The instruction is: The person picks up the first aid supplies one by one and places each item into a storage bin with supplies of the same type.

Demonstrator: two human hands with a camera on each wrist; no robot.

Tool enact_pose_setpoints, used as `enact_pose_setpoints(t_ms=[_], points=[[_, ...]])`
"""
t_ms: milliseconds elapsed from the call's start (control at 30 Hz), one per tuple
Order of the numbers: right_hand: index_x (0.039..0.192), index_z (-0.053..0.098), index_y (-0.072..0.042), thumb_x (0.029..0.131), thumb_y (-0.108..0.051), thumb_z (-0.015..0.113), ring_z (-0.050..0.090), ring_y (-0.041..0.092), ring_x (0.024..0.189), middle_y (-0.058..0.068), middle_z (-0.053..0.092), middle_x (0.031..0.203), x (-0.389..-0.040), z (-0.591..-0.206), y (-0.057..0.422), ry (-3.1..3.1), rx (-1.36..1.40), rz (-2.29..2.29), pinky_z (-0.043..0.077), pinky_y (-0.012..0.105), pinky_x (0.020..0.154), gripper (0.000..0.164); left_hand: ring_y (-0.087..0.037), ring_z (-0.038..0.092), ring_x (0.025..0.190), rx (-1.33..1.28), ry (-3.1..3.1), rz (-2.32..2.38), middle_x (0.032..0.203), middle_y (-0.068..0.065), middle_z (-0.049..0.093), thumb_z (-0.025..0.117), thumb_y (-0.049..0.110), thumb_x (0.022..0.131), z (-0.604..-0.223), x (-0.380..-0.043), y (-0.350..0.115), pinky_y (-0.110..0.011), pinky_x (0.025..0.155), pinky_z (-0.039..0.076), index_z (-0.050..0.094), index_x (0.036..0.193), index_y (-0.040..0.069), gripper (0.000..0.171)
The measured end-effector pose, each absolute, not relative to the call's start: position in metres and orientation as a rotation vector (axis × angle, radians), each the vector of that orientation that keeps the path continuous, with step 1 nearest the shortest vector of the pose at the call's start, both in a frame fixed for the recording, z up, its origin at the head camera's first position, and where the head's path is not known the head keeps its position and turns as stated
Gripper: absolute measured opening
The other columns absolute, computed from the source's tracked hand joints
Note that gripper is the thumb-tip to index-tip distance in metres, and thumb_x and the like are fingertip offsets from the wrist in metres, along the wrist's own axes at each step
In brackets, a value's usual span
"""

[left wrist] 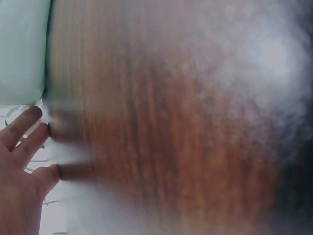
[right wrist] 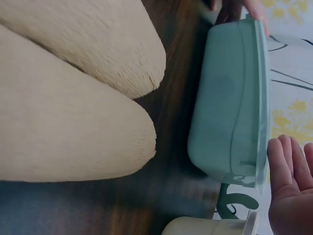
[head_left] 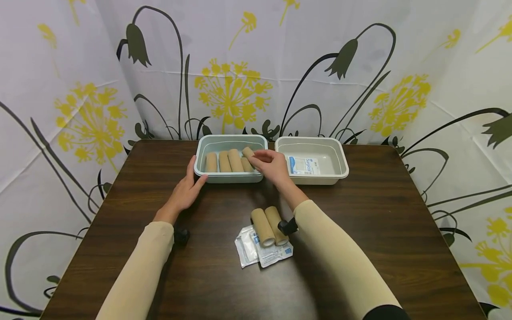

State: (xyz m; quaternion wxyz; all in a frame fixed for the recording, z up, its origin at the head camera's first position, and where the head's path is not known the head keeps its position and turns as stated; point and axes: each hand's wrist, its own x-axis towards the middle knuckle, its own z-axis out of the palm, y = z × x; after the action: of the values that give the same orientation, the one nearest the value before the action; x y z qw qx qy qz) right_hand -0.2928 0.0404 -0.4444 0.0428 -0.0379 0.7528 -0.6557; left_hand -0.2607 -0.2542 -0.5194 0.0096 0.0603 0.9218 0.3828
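Several tan bandage rolls stand or lean side by side inside the pale blue-green bin (head_left: 230, 178). My right hand (head_left: 272, 165) is over the bin's right end, its fingertips pinching one short bandage roll (head_left: 248, 152) at the top of the row. On the opposite side, my left hand (head_left: 185, 190) rests its straight fingers at the bin's left front corner, thumb along the front rim. In the right wrist view the bin's side wall (right wrist: 222, 98) shows, while the pinched roll is hidden behind the rim.
A cream bin (head_left: 332, 178) beside the blue-green one holds a white and blue packet labelled Surgical (head_left: 304, 165). Nearer me, two bandage rolls (head_left: 262, 227) lie on white packets (head_left: 276, 255) on the dark wood table (head_left: 200, 275). A flowered curtain (head_left: 300, 26) hangs behind.
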Motion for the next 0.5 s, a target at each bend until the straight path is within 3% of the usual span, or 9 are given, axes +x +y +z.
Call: enact_pose_setpoints(t_ms=[133, 267, 500], points=[[0.114, 0.069, 0.001, 0.089, -0.009, 0.074, 0.068, 0.02, 0.096, 0.015, 0.071, 0.11, -0.282, -0.444, 0.05, 2.198, -0.102, -2.106, 0.054, 0.044, 0.086, 0.028, -0.047, 0.029, 0.139, 0.189, 2.873, 1.199, 0.161, -0.018, 0.016, 0.037, 0.057, 0.101, -0.519, -0.261, -0.254, -0.066, 0.107, 0.021, -0.014, 0.154, 0.041, 0.075], [0.118, 0.067, 0.003, 0.09, -0.009, 0.072, 0.067, 0.019, 0.095, 0.016, 0.07, 0.111, -0.27, -0.441, 0.066, 2.208, -0.182, -2.036, 0.053, 0.048, 0.085, 0.031, -0.046, 0.029, 0.139, 0.194, 2.868, 1.198, 0.161, -0.018, 0.016, 0.037, 0.056, 0.101, -0.518, -0.262, -0.254, -0.066, 0.108, 0.021, -0.014, 0.154, 0.04, 0.076], [0.121, 0.065, 0.001, 0.09, -0.012, 0.072, 0.065, 0.018, 0.088, 0.013, 0.068, 0.109, -0.248, -0.436, 0.103, 2.35, -0.458, -1.58, 0.056, 0.038, 0.073, 0.034, -0.048, 0.027, 0.139, 0.199, 2.863, 1.187, 0.161, -0.019, 0.014, 0.036, 0.056, 0.102, -0.519, -0.262, -0.255, -0.067, 0.107, 0.02, -0.016, 0.154, 0.039, 0.076]])
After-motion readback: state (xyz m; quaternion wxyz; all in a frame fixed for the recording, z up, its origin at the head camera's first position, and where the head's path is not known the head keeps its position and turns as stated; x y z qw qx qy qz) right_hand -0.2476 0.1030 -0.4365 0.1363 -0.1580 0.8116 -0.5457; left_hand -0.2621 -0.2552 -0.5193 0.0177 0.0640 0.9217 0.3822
